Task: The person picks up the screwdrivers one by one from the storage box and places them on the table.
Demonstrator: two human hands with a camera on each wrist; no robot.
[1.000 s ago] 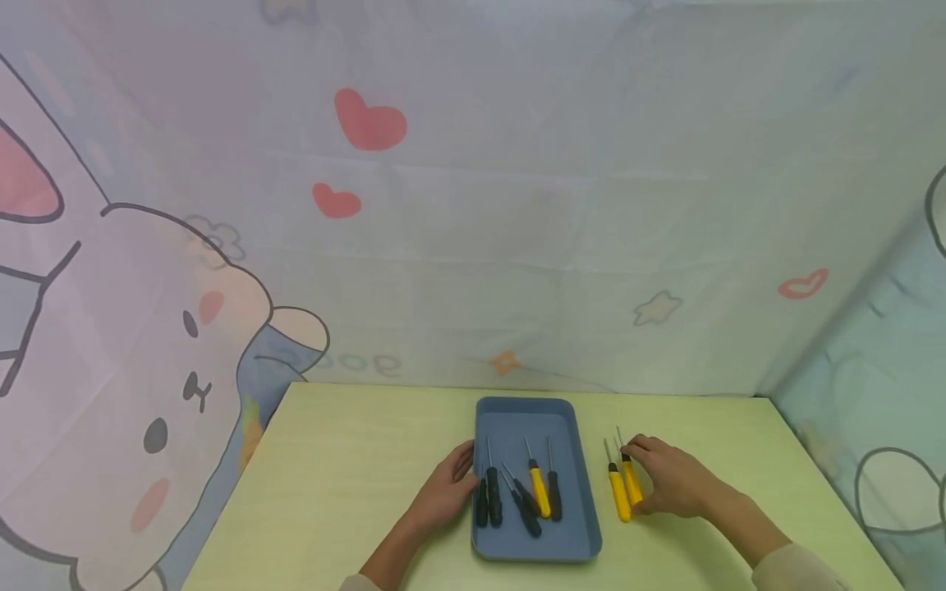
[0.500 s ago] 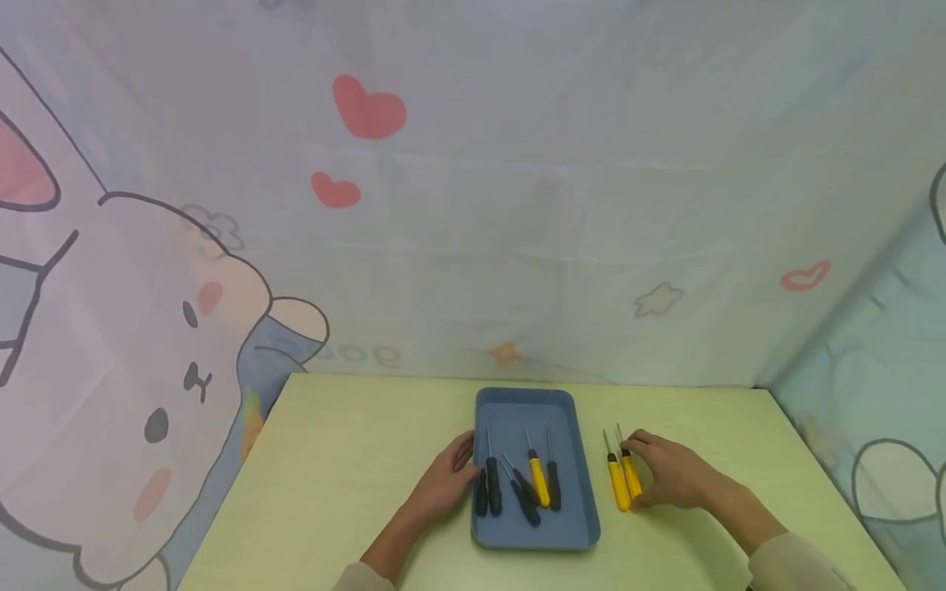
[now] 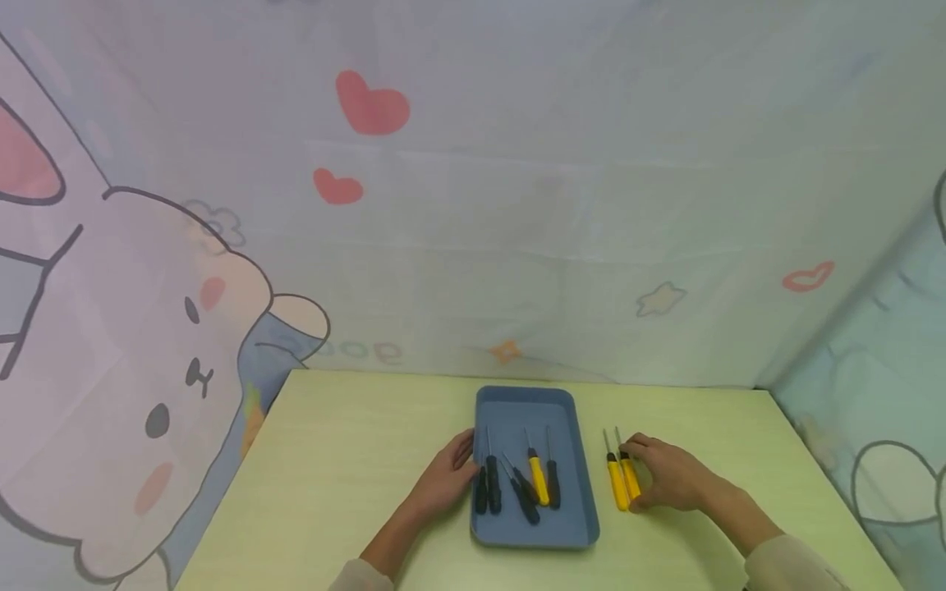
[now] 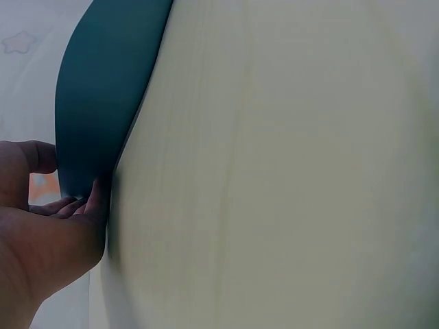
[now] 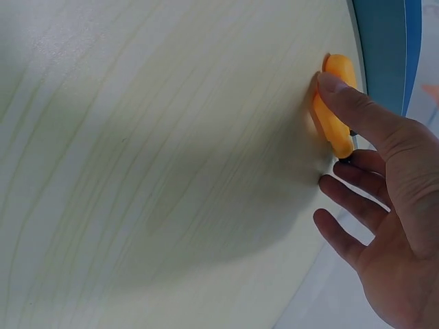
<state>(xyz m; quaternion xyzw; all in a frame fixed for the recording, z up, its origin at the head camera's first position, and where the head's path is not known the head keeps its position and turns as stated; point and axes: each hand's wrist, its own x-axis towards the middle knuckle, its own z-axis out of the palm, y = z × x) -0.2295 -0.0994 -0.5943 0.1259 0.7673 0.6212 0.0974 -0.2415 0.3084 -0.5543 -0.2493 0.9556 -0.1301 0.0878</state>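
My left hand [image 3: 443, 474] holds the left side of a blue-grey tray [image 3: 535, 533], thumb at the rim and fingers along the outer wall [image 4: 103, 103]. To the right of the tray, two yellow-handled screwdrivers lie side by side on the table, shafts pointing away. My right hand [image 3: 671, 474] pinches the right-hand yellow screwdriver [image 3: 631, 476] lengthwise: the thumb is on the handle [image 5: 334, 120] near its butt, and the index finger is at the black neck. The other yellow screwdriver [image 3: 617, 486] lies just left of it.
Inside the tray lie several black screwdrivers [image 3: 493, 486] and one yellow screwdriver [image 3: 540, 483], shafts mostly pointing away. The pale wooden table [image 3: 355, 443] ends at a printed cloth backdrop [image 3: 473, 271], with another cloth side [image 3: 887, 394] on the right.
The head view has shifted slightly, so the table sits a little higher in it. Both hands, the tray and the screwdrivers stay in nearly the same places.
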